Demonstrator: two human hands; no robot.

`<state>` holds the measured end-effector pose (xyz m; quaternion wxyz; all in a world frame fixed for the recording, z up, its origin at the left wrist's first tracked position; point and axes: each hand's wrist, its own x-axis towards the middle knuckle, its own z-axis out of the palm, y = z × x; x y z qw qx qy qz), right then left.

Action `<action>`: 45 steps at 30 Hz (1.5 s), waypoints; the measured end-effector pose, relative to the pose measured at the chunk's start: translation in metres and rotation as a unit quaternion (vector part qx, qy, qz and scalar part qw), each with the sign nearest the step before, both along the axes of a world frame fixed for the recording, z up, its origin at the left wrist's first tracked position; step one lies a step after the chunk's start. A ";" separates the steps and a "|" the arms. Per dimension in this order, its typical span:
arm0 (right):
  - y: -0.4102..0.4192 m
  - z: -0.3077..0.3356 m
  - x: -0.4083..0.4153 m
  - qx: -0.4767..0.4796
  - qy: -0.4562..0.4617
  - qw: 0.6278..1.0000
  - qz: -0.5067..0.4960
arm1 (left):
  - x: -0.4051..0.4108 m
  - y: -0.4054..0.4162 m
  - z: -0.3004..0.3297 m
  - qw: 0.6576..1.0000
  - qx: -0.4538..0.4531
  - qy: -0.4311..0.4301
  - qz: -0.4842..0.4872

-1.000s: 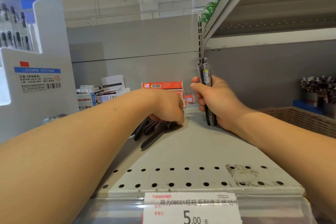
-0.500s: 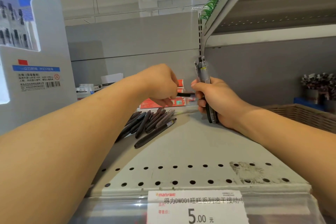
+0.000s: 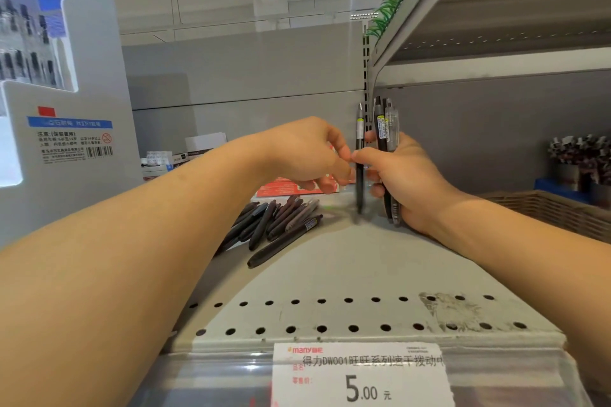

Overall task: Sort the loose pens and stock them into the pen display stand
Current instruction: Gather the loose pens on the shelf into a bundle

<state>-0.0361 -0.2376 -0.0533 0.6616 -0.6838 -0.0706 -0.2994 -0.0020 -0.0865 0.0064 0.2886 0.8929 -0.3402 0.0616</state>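
A heap of several dark loose pens (image 3: 281, 221) lies on the grey shelf (image 3: 330, 274). My right hand (image 3: 410, 185) grips an upright bundle of pens (image 3: 385, 129), its lower end close to the shelf. Just left of that bundle a single dark pen (image 3: 359, 125) stands upright. My left hand (image 3: 310, 155) pinches this pen at mid-length, and my right thumb lies across the same spot. The white and blue pen display stand (image 3: 72, 82) rises at the far left, with pens in its upper rows.
A wicker basket (image 3: 555, 211) sits on the shelf at the right, with cups of pens (image 3: 582, 155) behind it. Red and white boxes (image 3: 291, 187) stand at the back. An upper shelf (image 3: 496, 26) overhangs on the right. A price label (image 3: 360, 373) marks the front edge.
My left hand took one pen out of the heap, lifted it and turned it upright against the bundle in my right hand. The right hand has hardly moved.
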 end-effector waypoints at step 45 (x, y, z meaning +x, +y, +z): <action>0.004 0.000 -0.003 0.043 0.042 0.997 0.056 | -0.013 0.009 0.011 0.987 0.132 0.012 0.096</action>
